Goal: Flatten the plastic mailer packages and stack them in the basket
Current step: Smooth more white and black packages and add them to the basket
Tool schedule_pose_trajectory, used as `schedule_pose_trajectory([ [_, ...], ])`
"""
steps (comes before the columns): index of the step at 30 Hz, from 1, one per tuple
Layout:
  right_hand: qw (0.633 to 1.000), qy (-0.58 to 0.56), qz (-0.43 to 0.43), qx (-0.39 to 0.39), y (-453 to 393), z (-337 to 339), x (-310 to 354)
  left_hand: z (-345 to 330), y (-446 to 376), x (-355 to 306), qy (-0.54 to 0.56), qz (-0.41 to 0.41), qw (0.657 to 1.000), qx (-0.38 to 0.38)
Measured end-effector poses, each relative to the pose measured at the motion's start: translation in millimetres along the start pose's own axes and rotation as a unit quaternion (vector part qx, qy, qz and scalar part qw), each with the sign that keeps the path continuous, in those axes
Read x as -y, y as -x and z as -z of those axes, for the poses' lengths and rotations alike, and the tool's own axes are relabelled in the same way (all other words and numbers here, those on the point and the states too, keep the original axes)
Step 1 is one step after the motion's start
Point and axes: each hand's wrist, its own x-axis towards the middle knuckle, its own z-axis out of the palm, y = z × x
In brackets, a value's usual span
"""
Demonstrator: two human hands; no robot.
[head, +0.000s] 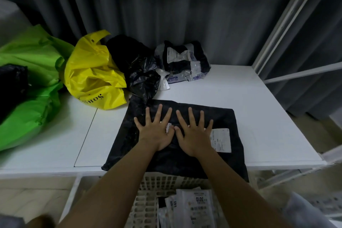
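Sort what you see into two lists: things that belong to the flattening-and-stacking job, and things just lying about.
Part of the job:
left hand
right hand
black mailer pressed flat under both
basket below the table edge
white mailers in it
crumpled bags waiting: yellow bag, green bag

Just lying about:
table
curtain

Far left of the white table (240, 87) we see crumpled green bags (35, 72), a yellow bag (92, 74) and black bags (140, 72) crowding it; its right side lies bare.
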Motion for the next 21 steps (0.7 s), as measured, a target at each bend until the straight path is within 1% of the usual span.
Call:
schedule_pose_trajectory([
  [21, 1.0, -0.005, -0.001, 0.019, -2.2, -5.1, -2.3, 3.2, -0.3, -3.7, -0.02, 0.009, 0.999, 0.034],
])
